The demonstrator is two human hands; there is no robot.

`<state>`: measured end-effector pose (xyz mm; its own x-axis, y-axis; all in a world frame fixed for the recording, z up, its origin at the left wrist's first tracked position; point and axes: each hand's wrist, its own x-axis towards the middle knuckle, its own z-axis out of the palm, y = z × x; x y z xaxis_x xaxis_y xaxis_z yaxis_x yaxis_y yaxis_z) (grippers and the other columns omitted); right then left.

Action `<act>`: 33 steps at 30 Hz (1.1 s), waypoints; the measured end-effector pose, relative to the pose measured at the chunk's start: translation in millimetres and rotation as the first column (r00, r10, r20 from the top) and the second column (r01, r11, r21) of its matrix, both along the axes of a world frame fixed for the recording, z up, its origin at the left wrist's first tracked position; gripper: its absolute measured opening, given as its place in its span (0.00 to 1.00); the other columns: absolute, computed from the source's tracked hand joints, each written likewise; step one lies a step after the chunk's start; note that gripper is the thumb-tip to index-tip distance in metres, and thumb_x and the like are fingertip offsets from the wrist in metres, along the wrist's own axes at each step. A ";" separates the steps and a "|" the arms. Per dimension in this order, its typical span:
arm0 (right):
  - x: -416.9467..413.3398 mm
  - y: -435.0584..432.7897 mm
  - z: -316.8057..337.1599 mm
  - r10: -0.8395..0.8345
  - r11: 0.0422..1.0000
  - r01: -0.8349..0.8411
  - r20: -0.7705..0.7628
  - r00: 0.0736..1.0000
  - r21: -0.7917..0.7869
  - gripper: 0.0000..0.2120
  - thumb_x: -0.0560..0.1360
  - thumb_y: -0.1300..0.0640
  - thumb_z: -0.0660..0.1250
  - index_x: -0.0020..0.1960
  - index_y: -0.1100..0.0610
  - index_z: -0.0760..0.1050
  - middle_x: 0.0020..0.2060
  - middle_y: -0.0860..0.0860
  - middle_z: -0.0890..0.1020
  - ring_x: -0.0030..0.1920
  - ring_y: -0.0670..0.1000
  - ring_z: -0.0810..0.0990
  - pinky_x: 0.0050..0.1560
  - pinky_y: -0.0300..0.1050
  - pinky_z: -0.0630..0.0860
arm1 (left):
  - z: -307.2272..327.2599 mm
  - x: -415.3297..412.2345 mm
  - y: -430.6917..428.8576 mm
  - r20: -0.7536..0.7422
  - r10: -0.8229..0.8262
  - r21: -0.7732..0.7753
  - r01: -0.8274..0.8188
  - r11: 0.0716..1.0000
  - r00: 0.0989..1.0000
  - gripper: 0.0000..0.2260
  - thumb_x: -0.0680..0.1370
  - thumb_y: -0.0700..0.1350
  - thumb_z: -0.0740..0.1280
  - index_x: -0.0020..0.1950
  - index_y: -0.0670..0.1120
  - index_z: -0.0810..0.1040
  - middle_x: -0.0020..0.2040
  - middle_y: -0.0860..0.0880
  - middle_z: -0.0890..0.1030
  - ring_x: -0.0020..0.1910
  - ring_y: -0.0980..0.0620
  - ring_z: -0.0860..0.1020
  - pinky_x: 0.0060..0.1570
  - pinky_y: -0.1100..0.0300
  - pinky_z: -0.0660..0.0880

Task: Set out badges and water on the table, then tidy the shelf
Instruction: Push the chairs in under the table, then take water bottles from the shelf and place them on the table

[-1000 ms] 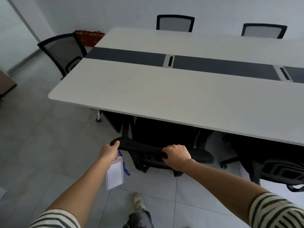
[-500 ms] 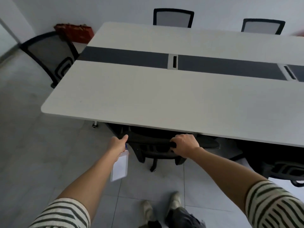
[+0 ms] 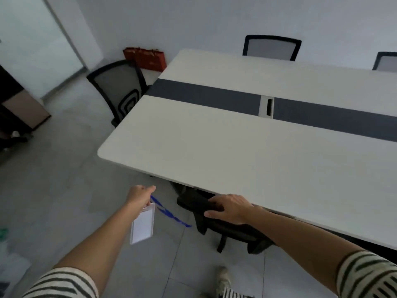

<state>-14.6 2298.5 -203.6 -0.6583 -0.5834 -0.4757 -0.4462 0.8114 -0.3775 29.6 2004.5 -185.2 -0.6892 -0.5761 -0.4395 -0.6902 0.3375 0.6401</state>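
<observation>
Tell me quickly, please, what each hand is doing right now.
Left hand: closed, pinching the badge.
Right hand: closed around the chair back.

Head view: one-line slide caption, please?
Left hand holds a badge with trailing blue lanyard; right hand grips a chair back at the white table.
</observation>
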 end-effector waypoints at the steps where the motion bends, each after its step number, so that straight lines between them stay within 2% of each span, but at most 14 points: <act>1: -9.8 -18.3 3.0 0.010 1.000 -0.011 -0.007 1.000 -0.028 0.38 0.70 0.22 0.50 0.70 0.44 0.68 0.62 0.49 0.78 0.60 0.55 0.77 0.57 0.49 0.73 | 4.8 1.6 -13.6 -0.014 0.023 -0.006 -0.023 1.000 1.000 0.20 0.76 0.43 0.68 0.26 0.42 0.69 0.17 0.48 0.69 0.22 0.48 0.68 0.31 0.59 0.65; 4: -34.6 -71.5 13.9 0.076 0.995 -0.079 -0.041 0.996 -0.062 0.33 0.74 0.27 0.52 0.68 0.47 0.71 0.60 0.49 0.79 0.60 0.54 0.77 0.58 0.49 0.73 | 16.3 12.8 -46.3 -0.048 0.097 0.044 -0.095 0.995 0.994 0.15 0.74 0.37 0.69 0.29 0.41 0.71 0.19 0.47 0.70 0.21 0.49 0.68 0.27 0.61 0.65; 7: -51.7 -147.6 28.9 0.183 0.980 -0.185 -0.041 0.982 -0.065 0.27 0.77 0.32 0.55 0.62 0.50 0.75 0.56 0.49 0.80 0.58 0.53 0.77 0.58 0.49 0.73 | 25.3 36.1 -98.5 -0.090 0.251 0.121 -0.240 0.963 0.964 0.12 0.76 0.33 0.65 0.33 0.40 0.74 0.16 0.49 0.69 0.17 0.56 0.67 0.26 0.62 0.65; 13: -60.4 -292.5 36.6 0.301 0.947 -0.301 -0.021 0.954 -0.113 0.17 0.77 0.36 0.60 0.53 0.48 0.78 0.50 0.46 0.82 0.54 0.50 0.79 0.56 0.46 0.73 | 39.4 75.1 -212.2 -0.165 0.521 0.204 -0.488 0.849 0.837 0.07 0.77 0.33 0.64 0.39 0.38 0.77 0.15 0.50 0.70 0.16 0.57 0.68 0.24 0.65 0.67; 15: -58.3 -354.2 34.5 0.340 0.932 -0.339 -0.020 0.940 -0.124 0.18 0.77 0.37 0.60 0.53 0.49 0.78 0.50 0.46 0.82 0.54 0.50 0.79 0.56 0.45 0.73 | 42.7 84.8 -262.1 -0.183 0.610 0.257 -0.561 0.787 0.771 0.04 0.77 0.34 0.65 0.43 0.37 0.78 0.16 0.50 0.70 0.21 0.53 0.70 0.29 0.61 0.67; 18: -50.2 -449.9 31.4 0.371 0.917 -0.365 0.011 0.928 -0.162 0.18 0.77 0.38 0.61 0.54 0.50 0.79 0.51 0.47 0.82 0.54 0.49 0.79 0.55 0.44 0.73 | 47.9 94.4 -342.9 -0.205 0.742 0.376 -0.649 0.662 0.638 0.07 0.77 0.33 0.64 0.41 0.40 0.76 0.23 0.45 0.72 0.22 0.53 0.70 0.32 0.60 0.69; 20: -44.0 -501.0 33.9 0.359 0.918 -0.347 0.029 0.933 -0.189 0.19 0.76 0.37 0.61 0.53 0.50 0.80 0.51 0.47 0.83 0.54 0.50 0.80 0.55 0.45 0.75 | 53.2 98.9 -385.9 -0.198 0.814 0.456 -0.684 0.569 0.546 0.08 0.78 0.32 0.62 0.40 0.40 0.76 0.26 0.44 0.71 0.27 0.51 0.69 0.36 0.57 0.73; 21: -38.9 -524.2 35.5 0.353 0.919 -0.334 0.056 0.934 -0.211 0.19 0.76 0.36 0.62 0.52 0.50 0.81 0.50 0.48 0.83 0.52 0.50 0.81 0.54 0.44 0.76 | 57.3 100.9 -405.1 -0.193 0.842 0.483 -0.698 0.529 0.505 0.08 0.78 0.32 0.62 0.40 0.39 0.76 0.28 0.44 0.71 0.28 0.51 0.68 0.37 0.56 0.73; 25: -21.3 -628.5 46.8 0.303 0.917 -0.206 0.261 0.917 -0.343 0.19 0.74 0.36 0.65 0.42 0.52 0.81 0.39 0.51 0.85 0.38 0.51 0.83 0.38 0.40 0.75 | 79.2 103.8 -495.0 -0.179 0.904 0.534 -0.734 0.420 0.387 0.11 0.79 0.34 0.61 0.36 0.41 0.72 0.31 0.45 0.68 0.28 0.52 0.65 0.32 0.60 0.68; 28: -20.6 -692.5 55.5 0.298 0.919 -0.150 0.392 0.870 -0.365 0.18 0.73 0.41 0.70 0.47 0.57 0.82 0.40 0.53 0.85 0.34 0.46 0.82 0.30 0.36 0.74 | 84.7 92.1 -552.2 -0.168 0.923 0.594 -0.712 0.374 0.345 0.13 0.78 0.34 0.63 0.34 0.41 0.71 0.28 0.46 0.69 0.26 0.52 0.67 0.31 0.60 0.69; 31: -32.1 -742.6 59.3 0.315 0.916 -0.123 0.494 0.810 -0.381 0.12 0.74 0.48 0.72 0.48 0.57 0.80 0.39 0.49 0.84 0.35 0.45 0.82 0.31 0.37 0.75 | 77.8 70.4 -596.1 -0.139 0.939 0.647 -0.689 0.327 0.315 0.13 0.78 0.35 0.64 0.33 0.41 0.71 0.18 0.49 0.69 0.27 0.51 0.66 0.32 0.58 0.68; 33: -47.8 -777.7 56.5 0.305 0.921 -0.098 0.544 0.782 -0.376 0.08 0.74 0.52 0.72 0.45 0.56 0.79 0.36 0.48 0.84 0.35 0.45 0.82 0.33 0.38 0.76 | 72.5 53.6 -624.5 -0.127 0.937 0.661 -0.676 0.325 0.326 0.12 0.78 0.35 0.64 0.34 0.41 0.72 0.17 0.49 0.70 0.28 0.50 0.66 0.33 0.57 0.69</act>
